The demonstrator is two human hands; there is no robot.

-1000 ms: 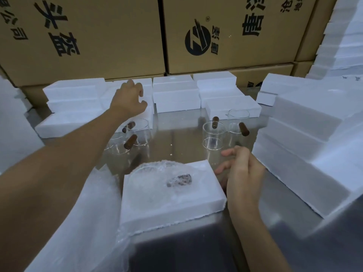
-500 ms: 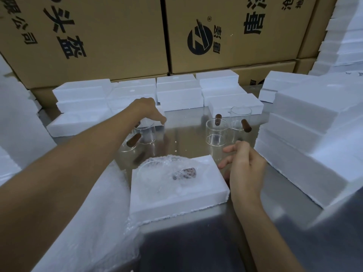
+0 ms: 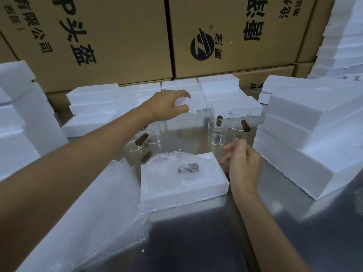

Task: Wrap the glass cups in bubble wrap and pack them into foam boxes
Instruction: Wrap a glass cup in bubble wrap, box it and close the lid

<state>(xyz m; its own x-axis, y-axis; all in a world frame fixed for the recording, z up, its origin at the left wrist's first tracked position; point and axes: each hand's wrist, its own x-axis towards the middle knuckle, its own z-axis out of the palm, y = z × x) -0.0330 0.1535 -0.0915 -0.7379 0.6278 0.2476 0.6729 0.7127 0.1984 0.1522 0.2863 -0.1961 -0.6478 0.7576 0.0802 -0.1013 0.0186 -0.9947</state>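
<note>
Lying nearest on the left, the bubble wrap [image 3: 82, 213] spills across the steel table [image 3: 196, 242], waiting for the next cup. Just beyond it, in the middle, a foam tray [image 3: 206, 185] holds one wrapped cup [image 3: 170, 169], its brown handle showing through the plastic, so one cup looks wrapped and seated but not yet covered. The right hand [image 3: 242, 165] hovers just right of that tray with fingers loosely curled and holding nothing. Farther back stand bare glass cups with brown handles: two at left [image 3: 153, 134], partly hidden under the forearm, and two at right [image 3: 218, 132], all unwrapped. The left hand [image 3: 167, 107] reaches over the left cups to the far foam blocks, fingers and thumb spread around the corner of a foam piece [image 3: 184, 102]; whether it already grips it I cannot tell, though it looks like the lid for the loaded tray. Stacks of foam [image 3: 306, 134] rise at right and left, with cardboard cartons [image 3: 117, 46] behind. By this showing, at least four cups remain to wrap and box.
</note>
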